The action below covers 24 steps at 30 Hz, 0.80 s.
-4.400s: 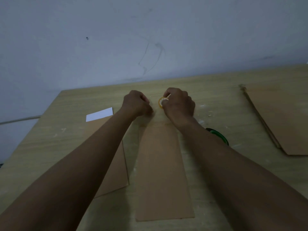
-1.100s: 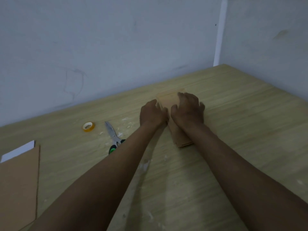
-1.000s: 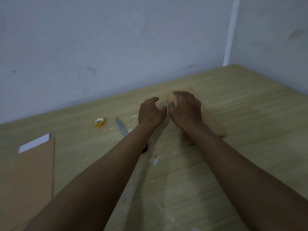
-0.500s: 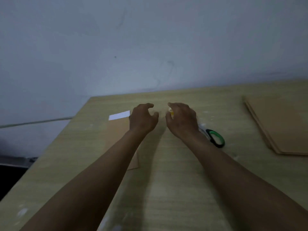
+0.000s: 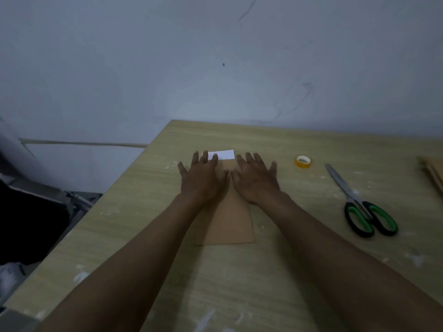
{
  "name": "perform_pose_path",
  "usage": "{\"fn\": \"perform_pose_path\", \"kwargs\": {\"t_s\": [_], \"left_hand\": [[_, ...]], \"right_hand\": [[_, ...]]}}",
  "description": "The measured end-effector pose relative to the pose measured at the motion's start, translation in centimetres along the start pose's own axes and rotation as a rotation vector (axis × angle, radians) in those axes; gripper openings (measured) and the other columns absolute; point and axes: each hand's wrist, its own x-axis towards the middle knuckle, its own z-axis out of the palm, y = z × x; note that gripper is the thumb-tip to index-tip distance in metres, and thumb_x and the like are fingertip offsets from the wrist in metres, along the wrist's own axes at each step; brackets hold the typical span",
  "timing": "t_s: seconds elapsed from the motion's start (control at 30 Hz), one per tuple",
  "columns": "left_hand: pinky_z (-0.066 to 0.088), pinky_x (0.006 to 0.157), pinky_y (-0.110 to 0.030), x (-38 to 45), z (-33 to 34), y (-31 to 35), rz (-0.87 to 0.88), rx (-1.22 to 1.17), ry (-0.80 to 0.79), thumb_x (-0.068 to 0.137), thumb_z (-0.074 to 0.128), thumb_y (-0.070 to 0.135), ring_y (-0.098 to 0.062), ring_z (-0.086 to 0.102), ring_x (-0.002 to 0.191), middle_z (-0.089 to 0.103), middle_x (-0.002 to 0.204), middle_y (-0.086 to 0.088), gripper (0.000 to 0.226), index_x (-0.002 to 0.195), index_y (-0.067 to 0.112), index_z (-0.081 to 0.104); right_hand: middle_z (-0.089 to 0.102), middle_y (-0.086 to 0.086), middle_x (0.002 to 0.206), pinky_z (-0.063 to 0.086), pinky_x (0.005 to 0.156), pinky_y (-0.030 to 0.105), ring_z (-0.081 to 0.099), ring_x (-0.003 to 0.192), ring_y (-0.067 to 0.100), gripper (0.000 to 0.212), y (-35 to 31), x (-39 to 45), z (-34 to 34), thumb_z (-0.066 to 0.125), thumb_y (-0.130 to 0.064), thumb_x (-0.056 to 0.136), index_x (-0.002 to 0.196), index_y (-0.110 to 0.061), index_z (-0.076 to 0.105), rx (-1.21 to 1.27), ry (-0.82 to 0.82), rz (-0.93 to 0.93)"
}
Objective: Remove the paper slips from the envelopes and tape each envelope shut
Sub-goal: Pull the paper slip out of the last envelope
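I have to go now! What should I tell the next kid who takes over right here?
Left hand and right hand: both open, fingers spread, over the envelope, holding nothing.
Envelope lies flat on the table; the white slip sticks out of its far end.
Tape and scissors lie to the right; a stack of envelopes at the right edge.
Done here: nothing yet.
Left: pull the slip out, tape the envelope shut.
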Motion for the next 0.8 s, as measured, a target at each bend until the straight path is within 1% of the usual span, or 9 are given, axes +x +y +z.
{"fn": "perform_pose_path", "kwargs": {"t_s": [0.17, 0.27, 0.47, 0.53, 0.6, 0.67, 0.73, 0.77, 0.8], "left_hand": [[-0.001, 0.114, -0.069, 0.4, 0.9, -1.5, -0.058, 0.015, -0.056, 0.101, 0.027, 0.059, -0.029, 0.000, 0.154, 0.011, 0.167, -0.010, 0.069, 0.159, 0.024, 0.016], [0.002, 0.113, -0.071, 0.8, 1.2, -2.2, -0.062, -0.031, -0.063, 0.102, 0.028, 0.054, -0.029, 0.009, 0.153, 0.019, 0.164, -0.012, 0.063, 0.157, 0.023, 0.022], [0.009, 0.118, -0.062, 0.8, 1.1, -2.7, -0.022, -0.216, 0.126, 0.103, 0.043, 0.034, -0.020, 0.033, 0.145, 0.046, 0.152, -0.004, 0.047, 0.147, 0.019, 0.044], [0.018, 0.119, -0.058, 1.1, 1.4, -3.0, -0.037, -0.342, 0.201, 0.098, 0.052, 0.027, -0.023, 0.043, 0.138, 0.052, 0.146, -0.006, 0.047, 0.143, 0.017, 0.050], [0.036, 0.112, -0.050, 1.5, 1.6, -3.2, -0.061, -0.516, 0.301, 0.092, 0.059, 0.018, -0.026, 0.054, 0.127, 0.057, 0.140, -0.009, 0.047, 0.139, 0.014, 0.056], [0.048, 0.102, -0.041, 1.5, 1.6, -2.8, -0.067, -0.668, 0.392, 0.090, 0.059, 0.007, -0.024, 0.061, 0.115, 0.059, 0.133, -0.009, 0.046, 0.136, 0.011, 0.058], [0.053, 0.092, -0.030, 1.3, 1.7, -2.0, -0.059, -0.757, 0.467, 0.091, 0.058, 0.002, -0.019, 0.063, 0.106, 0.061, 0.127, -0.008, 0.048, 0.138, 0.010, 0.057], [0.053, 0.088, -0.023, 1.2, 1.8, -1.5, -0.063, -0.805, 0.482, 0.090, 0.059, 0.000, -0.017, 0.064, 0.104, 0.062, 0.125, -0.007, 0.051, 0.140, 0.010, 0.055], [0.051, 0.084, -0.017, 1.0, 1.8, -1.1, -0.070, -0.852, 0.477, 0.090, 0.059, -0.001, -0.016, 0.064, 0.104, 0.063, 0.124, -0.005, 0.053, 0.142, 0.010, 0.052]], "right_hand": [[0.007, -0.001, 0.165, -0.004, 0.114, 0.067, -0.004, 0.152, 0.021, 0.067, -1.1, 1.1, 0.8, 0.019, -0.054, 0.101, 0.157, -0.019, 0.009, -0.042, -0.097, 0.041], [0.004, -0.003, 0.165, -0.006, 0.113, 0.068, -0.005, 0.152, 0.020, 0.069, -1.5, 1.7, 1.2, 0.017, -0.055, 0.100, 0.157, -0.017, 0.008, -0.047, -0.112, 0.036], [0.008, -0.005, 0.165, -0.005, 0.114, 0.066, 0.001, 0.152, 0.017, 0.066, -1.3, 1.9, 1.8, 0.018, -0.056, 0.100, 0.156, -0.021, 0.012, -0.045, -0.061, 0.016], [0.009, -0.006, 0.165, -0.005, 0.114, 0.066, 0.002, 0.152, 0.017, 0.066, -1.3, 1.9, 1.9, 0.018, -0.056, 0.099, 0.156, -0.023, 0.013, -0.037, -0.054, 0.012], [0.011, -0.007, 0.165, -0.005, 0.114, 0.065, 0.003, 0.152, 0.018, 0.065, -1.3, 1.8, 1.8, 0.018, -0.055, 0.099, 0.156, -0.025, 0.013, -0.021, -0.050, 0.007], [0.016, -0.007, 0.164, -0.006, 0.116, 0.062, 0.006, 0.152, 0.018, 0.064, -1.2, 1.6, 1.8, 0.018, -0.055, 0.100, 0.156, -0.026, 0.012, 0.051, -0.026, 0.019], [0.026, -0.002, 0.161, -0.003, 0.119, 0.055, 0.014, 0.150, 0.019, 0.064, -1.1, 1.5, 1.4, 0.021, -0.055, 0.101, 0.156, -0.023, 0.014, 0.216, 0.041, 0.079], [0.033, 0.001, 0.158, 0.001, 0.121, 0.051, 0.021, 0.149, 0.020, 0.064, -1.1, 1.5, 1.1, 0.024, -0.054, 0.101, 0.156, -0.021, 0.017, 0.330, 0.082, 0.123], [0.040, 0.002, 0.154, 0.009, 0.121, 0.048, 0.029, 0.145, 0.023, 0.064, -1.0, 1.6, 0.8, 0.028, -0.053, 0.101, 0.155, -0.020, 0.021, 0.468, 0.129, 0.171]]}}
